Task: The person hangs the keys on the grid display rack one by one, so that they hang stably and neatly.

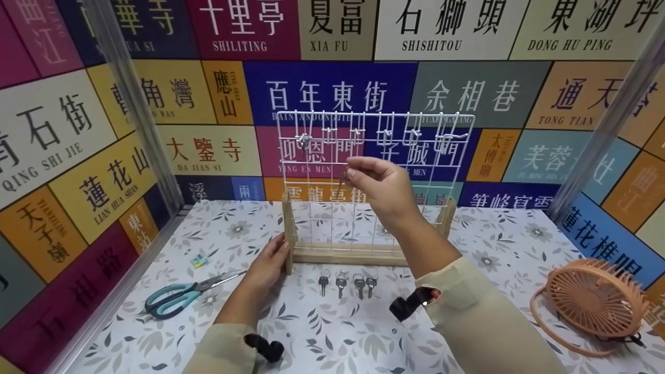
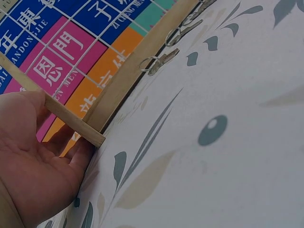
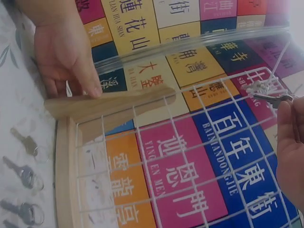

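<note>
My right hand [image 1: 387,189] pinches a key [image 3: 271,100] by its ring, in front of the white wire grid [image 1: 332,162]. In the right wrist view the key points toward a hook [image 3: 259,87] near the grid's top corner. Low on the left, my left hand [image 1: 270,257] grips the wooden side post [image 2: 71,121] of the grid's stand. White hooks [image 1: 384,136] line the upper grid; a small grey metallic thing [image 1: 303,141] hangs at the leftmost one, too small to identify. Several keys with rings [image 1: 341,283] lie in a row before the wooden base [image 1: 353,256].
Teal-handled scissors [image 1: 174,298] lie left of my left hand, with a small green-blue packet [image 1: 199,260] behind them. An orange fan [image 1: 597,298] stands at the right. The flowered tablecloth [image 1: 488,259] reaches back to a wall of coloured name panels [image 1: 332,93].
</note>
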Action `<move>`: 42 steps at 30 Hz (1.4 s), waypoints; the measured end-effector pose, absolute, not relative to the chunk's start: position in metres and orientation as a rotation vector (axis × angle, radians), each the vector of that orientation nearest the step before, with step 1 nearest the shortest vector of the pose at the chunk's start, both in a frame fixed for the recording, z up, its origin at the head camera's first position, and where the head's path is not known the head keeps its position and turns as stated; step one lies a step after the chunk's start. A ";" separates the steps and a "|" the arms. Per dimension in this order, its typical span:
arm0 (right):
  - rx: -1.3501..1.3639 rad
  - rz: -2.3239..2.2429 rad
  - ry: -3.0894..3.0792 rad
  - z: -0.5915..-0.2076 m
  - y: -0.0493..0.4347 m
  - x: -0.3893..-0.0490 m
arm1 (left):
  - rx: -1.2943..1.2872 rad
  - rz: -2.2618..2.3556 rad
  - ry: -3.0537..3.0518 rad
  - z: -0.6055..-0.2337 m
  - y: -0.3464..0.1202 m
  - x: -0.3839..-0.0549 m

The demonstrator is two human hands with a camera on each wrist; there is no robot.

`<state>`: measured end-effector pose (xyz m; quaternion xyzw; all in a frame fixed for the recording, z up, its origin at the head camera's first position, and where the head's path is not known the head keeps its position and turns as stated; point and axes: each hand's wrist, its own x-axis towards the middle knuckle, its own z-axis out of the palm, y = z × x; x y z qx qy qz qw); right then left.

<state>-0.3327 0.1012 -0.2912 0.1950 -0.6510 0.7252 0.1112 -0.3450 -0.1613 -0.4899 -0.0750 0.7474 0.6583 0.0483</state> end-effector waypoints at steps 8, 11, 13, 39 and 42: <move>0.526 2.371 -1.690 -0.267 0.073 -0.337 | -0.145 2.074 2.258 -0.492 -0.161 -0.345; 0.463 2.454 -1.638 -0.261 0.067 -0.338 | -0.160 2.069 2.252 -0.492 -0.161 -0.345; 0.434 2.498 -1.603 -0.259 0.064 -0.338 | -0.178 2.072 2.236 -0.491 -0.161 -0.345; 0.371 2.616 -1.425 -0.256 0.052 -0.355 | -0.204 2.068 2.231 -0.491 -0.160 -0.344; 0.389 2.629 -1.408 -0.255 0.053 -0.354 | -0.204 2.051 2.253 -0.490 -0.160 -0.344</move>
